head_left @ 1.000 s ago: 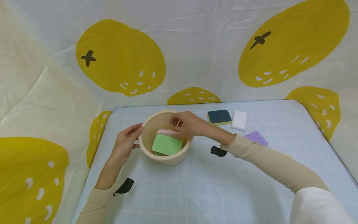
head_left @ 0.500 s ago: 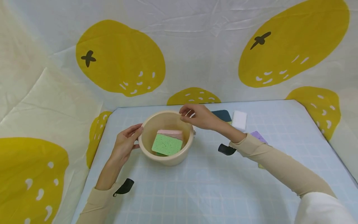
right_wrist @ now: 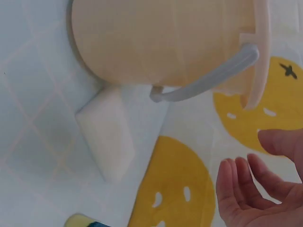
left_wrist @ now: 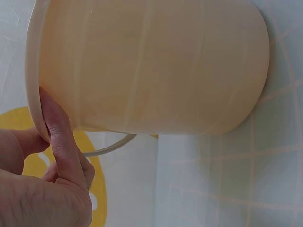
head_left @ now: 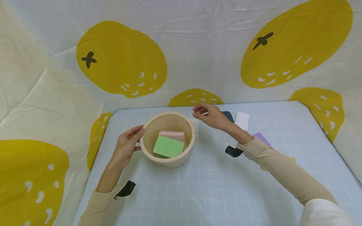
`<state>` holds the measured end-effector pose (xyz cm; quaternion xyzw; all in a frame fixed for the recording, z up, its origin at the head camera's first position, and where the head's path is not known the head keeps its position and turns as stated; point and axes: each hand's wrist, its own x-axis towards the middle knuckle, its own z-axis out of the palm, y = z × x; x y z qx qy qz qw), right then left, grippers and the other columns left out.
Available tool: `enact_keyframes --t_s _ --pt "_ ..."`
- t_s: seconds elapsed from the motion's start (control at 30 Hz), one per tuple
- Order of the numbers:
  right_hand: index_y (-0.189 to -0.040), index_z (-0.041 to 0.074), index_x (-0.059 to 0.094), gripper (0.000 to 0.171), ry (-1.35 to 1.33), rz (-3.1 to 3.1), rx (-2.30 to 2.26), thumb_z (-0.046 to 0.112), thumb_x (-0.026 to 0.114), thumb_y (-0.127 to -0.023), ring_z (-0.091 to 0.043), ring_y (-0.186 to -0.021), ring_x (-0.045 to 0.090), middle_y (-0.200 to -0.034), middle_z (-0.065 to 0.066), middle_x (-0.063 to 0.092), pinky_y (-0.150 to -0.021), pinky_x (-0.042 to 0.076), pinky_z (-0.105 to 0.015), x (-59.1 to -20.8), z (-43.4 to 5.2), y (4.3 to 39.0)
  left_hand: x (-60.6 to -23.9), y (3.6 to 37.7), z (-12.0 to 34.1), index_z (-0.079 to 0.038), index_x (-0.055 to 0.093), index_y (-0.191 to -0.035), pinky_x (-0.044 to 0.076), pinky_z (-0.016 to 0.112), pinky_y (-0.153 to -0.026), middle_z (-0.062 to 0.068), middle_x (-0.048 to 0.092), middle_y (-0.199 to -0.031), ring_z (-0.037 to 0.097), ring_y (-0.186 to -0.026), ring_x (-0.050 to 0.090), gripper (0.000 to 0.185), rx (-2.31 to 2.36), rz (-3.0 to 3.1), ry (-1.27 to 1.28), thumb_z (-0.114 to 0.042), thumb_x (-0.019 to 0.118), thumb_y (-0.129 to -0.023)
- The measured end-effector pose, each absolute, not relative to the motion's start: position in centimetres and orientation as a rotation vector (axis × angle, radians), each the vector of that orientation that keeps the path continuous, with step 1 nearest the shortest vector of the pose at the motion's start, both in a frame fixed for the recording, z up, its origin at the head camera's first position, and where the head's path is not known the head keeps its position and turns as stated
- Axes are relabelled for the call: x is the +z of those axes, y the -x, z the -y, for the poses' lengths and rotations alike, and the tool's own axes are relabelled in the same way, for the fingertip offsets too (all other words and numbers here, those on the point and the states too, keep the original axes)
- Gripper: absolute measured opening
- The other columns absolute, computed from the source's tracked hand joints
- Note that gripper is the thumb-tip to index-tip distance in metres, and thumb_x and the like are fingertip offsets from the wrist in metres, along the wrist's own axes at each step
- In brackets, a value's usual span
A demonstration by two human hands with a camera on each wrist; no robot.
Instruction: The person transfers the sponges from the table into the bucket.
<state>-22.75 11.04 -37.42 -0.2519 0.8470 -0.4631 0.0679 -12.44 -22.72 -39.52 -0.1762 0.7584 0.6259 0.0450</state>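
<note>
Bucket [head_left: 168, 139], beige plastic, round, with a pale wire-style handle [right_wrist: 203, 80] hanging down its outer wall; stood upright on the gridded table mat [head_left: 198, 188], directly against the left hand's fingertips.

Left hand [head_left: 126, 145]: laid against the bucket's left rim and wall, thumb [left_wrist: 59, 137] pressed to the wall just under the rim, other fingers curled behind it. The hold is judged to be a steadying one. Forearm is stretched forward from the near left edge, sleeve to the wrist.

Contents, held within the bucket: green sponge [head_left: 168, 146] tilted against the near wall; pink sponge [head_left: 172, 135] lying behind and partly under it.

White sponge block [right_wrist: 106, 137]: lodged at the foot of the bucket's far-right side, below the right hand.

Right hand [head_left: 210, 115]: raised above and beyond the bucket's right rim, fingers loosely spread and lightly bent, nothing held. Wrist is cocked, forearm reaching diagonally from the near right.

Beyond the right hand: dark blue sponge [head_left: 228, 115], mostly hidden; white sponge [head_left: 242, 121]; purple sponge [head_left: 262, 138] beside the sleeve.
</note>
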Motion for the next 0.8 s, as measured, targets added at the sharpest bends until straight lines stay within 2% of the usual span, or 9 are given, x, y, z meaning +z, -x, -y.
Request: enact_keyframes --t_s 0.4,0.8 --pt "-0.128 -0.002 0.06 0.035 0.554 -2.6 -1.423 0.017 0.069 -0.101 -0.036 -0.115 0.063 -0.127 -0.021 0.063 -0.097 0.055 -0.047 -40.9 -11.8 24.3 -39.7 12.3 22.7 -0.012 0.06 -0.142 0.06 0.024 -0.067 0.001 0.067 -0.127 0.01 -0.089 0.061 0.056 1.957 -2.307 0.507 -0.042 0.071 -0.097" --pt "-0.132 -0.001 0.058 0.039 0.422 -2.601 -1.392 0.021 0.068 -0.101 -0.037 -0.12 0.06 -0.133 -0.021 0.061 -0.1 0.053 -0.048 -43.3 -11.7 25.1 -39.7 12.5 22.6 -0.014 0.06 -0.143 0.06 0.024 -0.068 0.004 0.064 -0.134 0.01 -0.09 0.06 0.054 1.948 -2.299 0.532 -0.041 0.071 -0.098"
